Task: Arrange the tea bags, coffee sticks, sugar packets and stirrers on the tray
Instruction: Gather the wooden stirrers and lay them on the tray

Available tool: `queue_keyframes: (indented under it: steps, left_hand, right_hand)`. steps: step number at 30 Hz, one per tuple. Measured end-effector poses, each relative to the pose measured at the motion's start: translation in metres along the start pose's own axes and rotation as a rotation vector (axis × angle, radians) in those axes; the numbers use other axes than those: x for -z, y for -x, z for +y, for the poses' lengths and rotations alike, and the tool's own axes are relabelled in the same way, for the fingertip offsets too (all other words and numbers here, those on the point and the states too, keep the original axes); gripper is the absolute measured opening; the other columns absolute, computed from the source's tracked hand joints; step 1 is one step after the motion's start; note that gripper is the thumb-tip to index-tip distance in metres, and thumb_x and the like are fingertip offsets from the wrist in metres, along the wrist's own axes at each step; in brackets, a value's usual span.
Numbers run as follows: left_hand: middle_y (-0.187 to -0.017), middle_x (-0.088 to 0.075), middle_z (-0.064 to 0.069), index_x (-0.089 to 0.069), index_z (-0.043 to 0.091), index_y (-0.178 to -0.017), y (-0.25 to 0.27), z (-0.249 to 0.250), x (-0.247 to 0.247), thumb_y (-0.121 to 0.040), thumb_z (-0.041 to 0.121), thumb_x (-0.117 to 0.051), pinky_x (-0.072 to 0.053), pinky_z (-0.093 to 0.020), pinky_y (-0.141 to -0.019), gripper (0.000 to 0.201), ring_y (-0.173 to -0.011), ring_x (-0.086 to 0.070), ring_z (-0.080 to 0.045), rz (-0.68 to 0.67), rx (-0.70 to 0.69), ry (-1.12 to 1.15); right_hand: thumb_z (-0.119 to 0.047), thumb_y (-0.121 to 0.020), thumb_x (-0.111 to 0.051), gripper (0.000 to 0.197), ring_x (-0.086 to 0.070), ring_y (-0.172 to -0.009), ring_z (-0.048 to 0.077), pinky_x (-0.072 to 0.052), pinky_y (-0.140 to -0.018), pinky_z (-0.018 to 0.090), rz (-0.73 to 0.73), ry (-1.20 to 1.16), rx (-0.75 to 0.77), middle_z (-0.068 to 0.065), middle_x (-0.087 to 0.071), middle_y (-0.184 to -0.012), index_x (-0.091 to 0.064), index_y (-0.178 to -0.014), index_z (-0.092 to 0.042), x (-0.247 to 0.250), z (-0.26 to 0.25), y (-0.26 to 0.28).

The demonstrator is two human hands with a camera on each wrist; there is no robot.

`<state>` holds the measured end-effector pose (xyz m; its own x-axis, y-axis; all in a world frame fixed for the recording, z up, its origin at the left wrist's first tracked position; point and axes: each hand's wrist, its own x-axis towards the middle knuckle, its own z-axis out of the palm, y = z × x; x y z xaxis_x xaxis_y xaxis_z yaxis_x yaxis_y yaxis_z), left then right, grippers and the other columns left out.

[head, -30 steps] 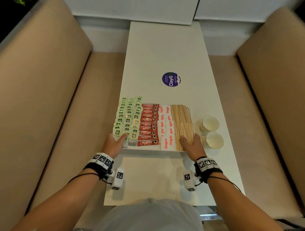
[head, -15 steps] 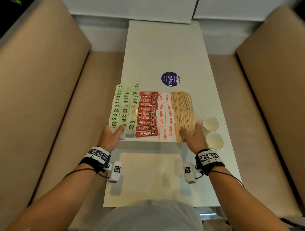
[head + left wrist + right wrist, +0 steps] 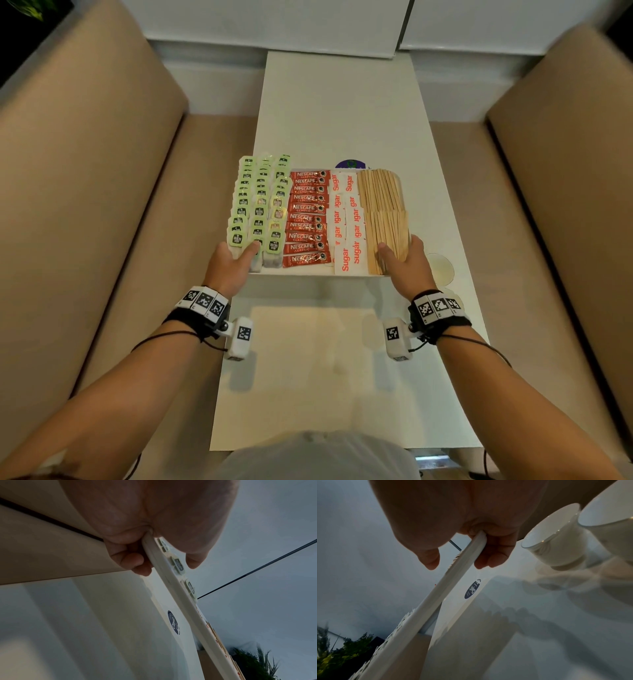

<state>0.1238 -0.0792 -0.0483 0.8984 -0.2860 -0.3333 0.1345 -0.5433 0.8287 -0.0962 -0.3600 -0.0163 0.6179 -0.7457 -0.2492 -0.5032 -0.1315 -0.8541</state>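
A white tray [image 3: 308,271] hangs in the air above the white table [image 3: 339,102]. On it lie rows of green tea bags [image 3: 260,202], red coffee sticks [image 3: 308,216], white sugar packets [image 3: 346,222] and wooden stirrers [image 3: 385,212]. My left hand [image 3: 236,260] grips the tray's near left corner, thumb on top over the tea bags, fingers curled underneath. My right hand [image 3: 400,260] grips the near right corner, thumb on the stirrers. The left wrist view shows the tray edge [image 3: 164,574] pinched by my left hand [image 3: 154,555]. My right hand [image 3: 457,555] likewise pinches the tray edge [image 3: 453,577].
Two white cups [image 3: 442,267] stand on the table just right of my right hand, also cups [image 3: 556,545] close in the right wrist view. A round dark sticker [image 3: 349,165] peeks out behind the tray. Beige benches [image 3: 102,212] flank the narrow table on both sides.
Both hands have lifted the tray off the table and carried it up and away from me; it now covers most of the round sticker and part of the cups.
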Motion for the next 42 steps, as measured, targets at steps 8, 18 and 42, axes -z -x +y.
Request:
queue_keyframes:
  steps: [8, 18, 42]
  left_hand:
    - [-0.109, -0.067, 0.005, -0.056, 0.016, -0.116, -0.025, 0.023, -0.005, -0.088, 0.053, -0.066, -0.047, -0.033, -0.08, 0.047, -0.098, -0.064, -0.017, 0.015, -0.001, -0.005]
    - [-0.107, -0.068, 0.003, -0.057, 0.014, -0.115, -0.066, 0.033, -0.017, -0.088, 0.052, -0.067, -0.049, -0.033, -0.08, 0.048, -0.097, -0.064, -0.019, 0.016, 0.013, -0.031]
    - [-0.107, -0.064, -0.002, -0.052, 0.01, -0.116, -0.126, 0.01, -0.05, -0.088, 0.054, -0.067, -0.046, -0.034, -0.078, 0.054, -0.096, -0.062, -0.024, -0.057, 0.131, -0.174]
  right_hand:
    - [-0.046, -0.095, -0.063, 0.048, -0.064, -0.109, 0.018, -0.056, -0.086, 0.035, 0.002, -0.008, -0.003, -0.003, -0.06, -0.124, -0.04, -0.132, -0.024, -0.003, -0.008, -0.035]
    - [-0.046, -0.096, -0.062, 0.043, -0.063, -0.104, 0.017, -0.049, -0.074, 0.023, -0.014, 0.015, -0.03, -0.003, -0.06, -0.122, -0.039, -0.127, -0.027, -0.011, -0.015, -0.072]
    - [-0.046, -0.093, -0.066, 0.06, -0.056, -0.105, 0.021, -0.047, -0.082, 0.033, -0.058, 0.152, -0.167, 0.001, -0.052, -0.121, -0.038, -0.135, -0.013, -0.054, 0.029, -0.147]
